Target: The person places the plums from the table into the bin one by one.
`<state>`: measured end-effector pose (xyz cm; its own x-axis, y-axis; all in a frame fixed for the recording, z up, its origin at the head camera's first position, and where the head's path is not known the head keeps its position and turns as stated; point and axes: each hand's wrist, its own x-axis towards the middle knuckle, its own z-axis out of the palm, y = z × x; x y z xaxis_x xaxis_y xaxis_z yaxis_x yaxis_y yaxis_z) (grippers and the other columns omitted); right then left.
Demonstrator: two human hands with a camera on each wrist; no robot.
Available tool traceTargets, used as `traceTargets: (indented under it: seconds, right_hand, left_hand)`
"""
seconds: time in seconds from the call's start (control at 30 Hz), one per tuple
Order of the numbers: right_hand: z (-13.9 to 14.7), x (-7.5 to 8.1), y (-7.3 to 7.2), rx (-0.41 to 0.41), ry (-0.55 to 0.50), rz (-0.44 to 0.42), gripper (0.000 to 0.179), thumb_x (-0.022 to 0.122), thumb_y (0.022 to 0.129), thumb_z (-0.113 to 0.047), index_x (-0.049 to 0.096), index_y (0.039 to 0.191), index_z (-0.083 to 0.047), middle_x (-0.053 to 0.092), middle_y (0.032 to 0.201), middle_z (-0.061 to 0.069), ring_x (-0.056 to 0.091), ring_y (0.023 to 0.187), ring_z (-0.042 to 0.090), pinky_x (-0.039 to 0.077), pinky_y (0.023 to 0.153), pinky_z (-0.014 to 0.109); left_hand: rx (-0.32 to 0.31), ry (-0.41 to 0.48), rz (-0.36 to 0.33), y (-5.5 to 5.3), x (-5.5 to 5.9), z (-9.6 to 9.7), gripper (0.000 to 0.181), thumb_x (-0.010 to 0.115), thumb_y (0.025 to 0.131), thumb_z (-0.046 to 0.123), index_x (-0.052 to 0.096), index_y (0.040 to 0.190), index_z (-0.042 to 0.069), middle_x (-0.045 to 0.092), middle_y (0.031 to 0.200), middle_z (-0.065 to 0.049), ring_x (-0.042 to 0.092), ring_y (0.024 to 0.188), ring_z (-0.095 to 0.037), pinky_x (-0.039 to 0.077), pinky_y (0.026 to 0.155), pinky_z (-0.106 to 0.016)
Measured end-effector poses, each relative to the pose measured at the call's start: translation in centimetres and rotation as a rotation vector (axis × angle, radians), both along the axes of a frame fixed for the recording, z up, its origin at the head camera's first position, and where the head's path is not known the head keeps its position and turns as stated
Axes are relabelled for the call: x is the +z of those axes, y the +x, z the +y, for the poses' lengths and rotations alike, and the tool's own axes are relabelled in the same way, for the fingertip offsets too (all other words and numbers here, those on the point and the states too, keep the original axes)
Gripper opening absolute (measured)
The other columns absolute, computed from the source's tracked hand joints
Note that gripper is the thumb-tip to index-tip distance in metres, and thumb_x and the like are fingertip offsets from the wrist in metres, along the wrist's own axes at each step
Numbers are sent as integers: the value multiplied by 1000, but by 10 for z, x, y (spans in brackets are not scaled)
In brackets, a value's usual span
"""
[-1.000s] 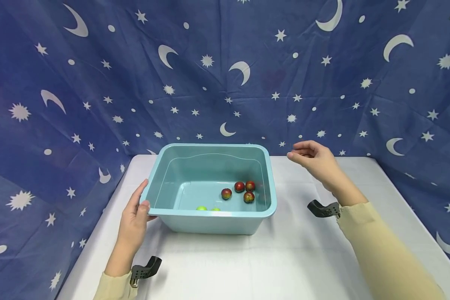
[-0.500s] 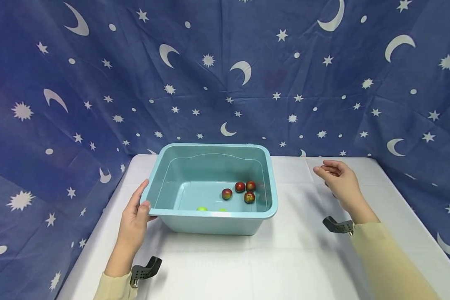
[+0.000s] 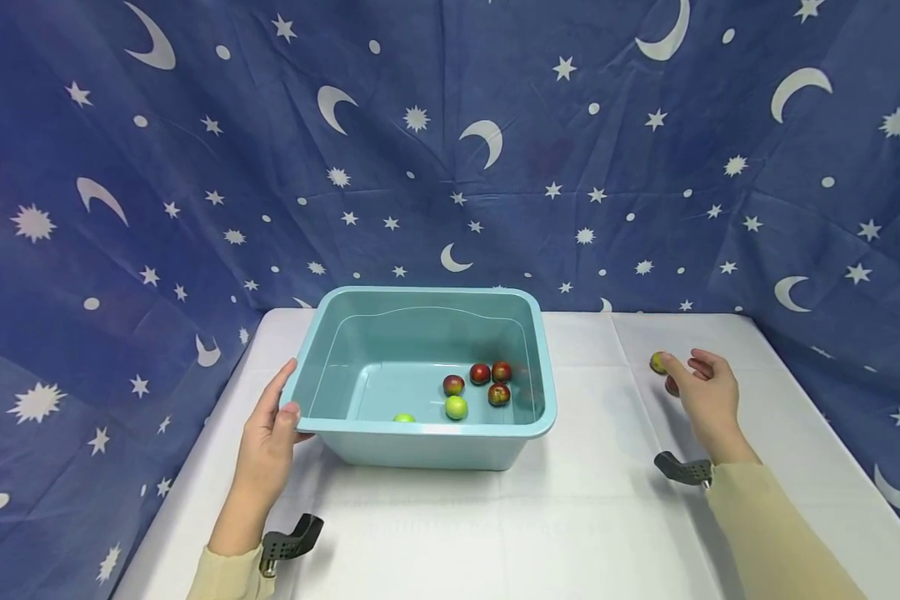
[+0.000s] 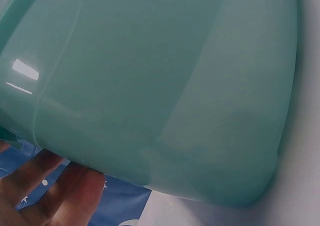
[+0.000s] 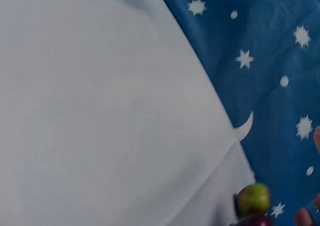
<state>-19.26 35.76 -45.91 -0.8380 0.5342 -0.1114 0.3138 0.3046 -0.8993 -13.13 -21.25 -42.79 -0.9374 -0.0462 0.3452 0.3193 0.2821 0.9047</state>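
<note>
My left hand (image 3: 265,442) holds the left rim of a light blue plastic tub (image 3: 427,447), thumb at the near corner; in the left wrist view its fingers (image 4: 82,193) lie against the wall. Inside sit several small round dark red fruits (image 3: 480,374), a green one (image 3: 456,407) near them, and another green one (image 3: 404,417) partly hidden by the front rim. Over at the right, my right hand (image 3: 708,404) reaches with loosely bent fingers to a yellow-green fruit (image 3: 657,362) and a dark red fruit (image 3: 672,386), the latter partly covered by the thumb.
A white cloth (image 3: 435,533) covers the table. Dark blue fabric (image 3: 450,167) with moons and stars hangs behind it and along both sides. A black wrist mount (image 3: 292,537) is on the left wrist, another mount (image 3: 682,469) on the right.
My right hand has moved right and nearer to me, away from the tub to the two fruits on the table. In the tub, one green fruit has rolled right and back. The left hand stays put.
</note>
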Motion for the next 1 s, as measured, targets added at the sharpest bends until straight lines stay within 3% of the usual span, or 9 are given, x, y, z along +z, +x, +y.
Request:
traceTargets:
  seconds: [0.1, 0.37, 0.53, 0.8, 1.0]
  right_hand:
    - [4, -7, 1, -22, 8, -34, 88, 61, 89, -54, 24, 152, -6, 29, 151, 18, 28, 134, 33, 34, 108, 47]
    - [11, -24, 2, -41, 12, -80, 90, 59, 89, -55, 21, 153, -5, 28, 151, 20, 30, 134, 36, 34, 107, 49]
    - [18, -32, 1, -24, -40, -121, 96, 62, 86, -57, 18, 154, -5, 30, 149, 22, 36, 131, 36, 36, 106, 48]
    - [28, -40, 3, 28, -50, -204, 97, 63, 87, -55, 15, 154, -4, 26, 151, 25, 33, 132, 38, 33, 108, 51]
    - [30, -43, 0, 38, -66, -202, 94, 63, 88, -51, 15, 155, -5, 24, 152, 24, 31, 133, 38, 31, 109, 51]
  left_hand:
    - [-2, -8, -2, 1, 0, 0, 50, 40, 101, 19, 37, 151, 24, 50, 133, -20, 61, 96, -22, 57, 69, -27]
    - [14, 11, -1, 1, 1, 1, 50, 41, 100, 18, 39, 150, 23, 51, 132, -19, 62, 94, -22, 57, 68, -25]
    - [3, 12, 0, 1, 1, 1, 50, 41, 100, 17, 38, 150, 22, 48, 136, -17, 62, 96, -21, 57, 69, -26]
    - [5, 5, -10, 1, 0, 4, 50, 40, 100, 19, 38, 150, 25, 46, 139, -16, 61, 97, -19, 57, 69, -25]
    - [27, -2, 5, 1, 1, 3, 50, 39, 100, 19, 39, 150, 24, 47, 137, -16, 61, 95, -19, 57, 68, -25]
